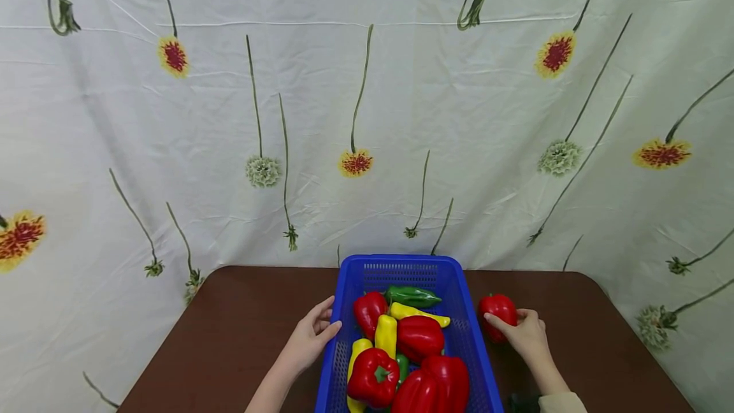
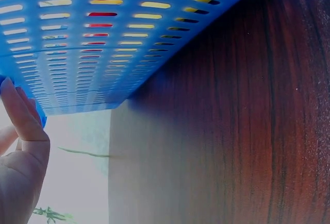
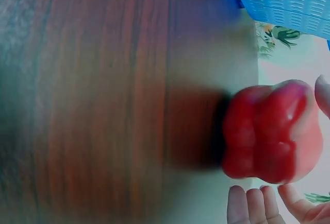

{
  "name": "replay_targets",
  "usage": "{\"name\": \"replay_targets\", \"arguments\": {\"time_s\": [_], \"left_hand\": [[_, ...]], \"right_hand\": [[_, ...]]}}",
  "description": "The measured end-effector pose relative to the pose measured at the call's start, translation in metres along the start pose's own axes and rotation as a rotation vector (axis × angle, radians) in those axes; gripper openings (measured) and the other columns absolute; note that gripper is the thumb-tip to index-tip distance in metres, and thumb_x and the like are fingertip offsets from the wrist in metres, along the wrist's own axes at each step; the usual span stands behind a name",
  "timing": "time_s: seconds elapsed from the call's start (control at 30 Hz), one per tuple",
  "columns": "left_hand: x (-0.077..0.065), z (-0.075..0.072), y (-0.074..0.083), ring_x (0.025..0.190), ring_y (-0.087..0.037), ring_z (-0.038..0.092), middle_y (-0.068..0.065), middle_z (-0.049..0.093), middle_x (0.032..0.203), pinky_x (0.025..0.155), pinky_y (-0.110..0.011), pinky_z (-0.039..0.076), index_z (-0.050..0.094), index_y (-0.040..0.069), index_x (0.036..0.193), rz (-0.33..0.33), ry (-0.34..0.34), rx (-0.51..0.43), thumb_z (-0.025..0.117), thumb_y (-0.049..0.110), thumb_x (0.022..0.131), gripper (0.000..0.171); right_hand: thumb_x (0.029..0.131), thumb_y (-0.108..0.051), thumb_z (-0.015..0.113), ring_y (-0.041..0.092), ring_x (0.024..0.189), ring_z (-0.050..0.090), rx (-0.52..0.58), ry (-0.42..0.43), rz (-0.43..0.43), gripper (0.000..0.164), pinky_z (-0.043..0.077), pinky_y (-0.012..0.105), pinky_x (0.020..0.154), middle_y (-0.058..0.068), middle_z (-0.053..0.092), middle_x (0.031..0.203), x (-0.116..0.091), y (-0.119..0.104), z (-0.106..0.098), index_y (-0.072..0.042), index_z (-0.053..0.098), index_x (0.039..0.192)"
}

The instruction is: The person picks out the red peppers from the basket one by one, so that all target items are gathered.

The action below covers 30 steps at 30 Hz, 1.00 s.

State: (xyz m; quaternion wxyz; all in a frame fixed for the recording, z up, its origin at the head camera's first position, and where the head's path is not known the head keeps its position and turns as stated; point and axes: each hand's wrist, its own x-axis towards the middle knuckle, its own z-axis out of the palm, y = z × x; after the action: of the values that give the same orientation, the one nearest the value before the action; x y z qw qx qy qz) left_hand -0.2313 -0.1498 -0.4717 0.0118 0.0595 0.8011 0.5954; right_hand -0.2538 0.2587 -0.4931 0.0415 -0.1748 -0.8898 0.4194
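Observation:
A blue plastic basket (image 1: pixel 478 349) with slotted walls stands on the brown table. Inside lie several red bell peppers (image 1: pixel 421 338), yellow peppers (image 1: pixel 386 335) and a green pepper (image 1: pixel 414 296); another green one is partly covered. At the basket's left rim is my left hand (image 1: pixel 309 340), thumb on the rim and bent fingers against its outer edge, holding it lightly. To the right of the basket, my right hand (image 1: pixel 524 335) grips a single red bell pepper (image 3: pixel 273 131) between thumb and fingers. Whether that pepper touches the table, I cannot tell.
The brown wooden table (image 1: pixel 252 311) has rounded far corners, and its surface extends on both sides of the basket. Behind it hangs a pale cloth (image 1: pixel 321 113) printed with flowers. A dark object (image 1: pixel 520 403) shows beside the right wrist.

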Motion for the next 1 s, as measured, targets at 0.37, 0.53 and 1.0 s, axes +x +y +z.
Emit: {"name": "replay_targets", "arguments": {"time_s": [0.37,0.53,1.0], "left_hand": [[0.000,0.000,0.000,0.097,-0.027,0.065,-0.022,0.060,0.119,0.078,-0.034,0.059,0.039,-0.008,0.144,0.006,0.002,0.000,0.064,0.006,0.094,0.058],[0.001,0.000,-0.001,0.098,-0.029,0.065,-0.023,0.060,0.119,0.078,-0.034,0.059,0.039,-0.009,0.145,0.010,-0.003,-0.017,0.064,0.007,0.094,0.059],[0.000,0.002,-0.001,0.100,-0.030,0.067,-0.023,0.061,0.119,0.080,-0.035,0.059,0.041,-0.006,0.145,-0.012,0.013,-0.027,0.064,0.005,0.093,0.058]], "right_hand": [[0.087,-0.049,0.068,0.045,0.120,0.034,0.021,-0.001,-0.039,0.093,0.041,0.059,0.095,0.036,0.036,0.134,-0.003,-0.024,-0.032,0.014,0.028,0.142],[0.088,-0.051,0.067,0.047,0.128,0.036,0.047,-0.027,-0.073,0.094,0.040,0.061,0.101,0.035,0.030,0.142,-0.006,-0.041,-0.042,0.010,0.025,0.146],[0.090,-0.043,0.069,0.041,0.139,0.035,0.129,-0.176,-0.212,0.083,0.035,0.058,0.110,0.025,0.035,0.151,-0.032,-0.110,-0.036,0.001,0.030,0.149]]}}
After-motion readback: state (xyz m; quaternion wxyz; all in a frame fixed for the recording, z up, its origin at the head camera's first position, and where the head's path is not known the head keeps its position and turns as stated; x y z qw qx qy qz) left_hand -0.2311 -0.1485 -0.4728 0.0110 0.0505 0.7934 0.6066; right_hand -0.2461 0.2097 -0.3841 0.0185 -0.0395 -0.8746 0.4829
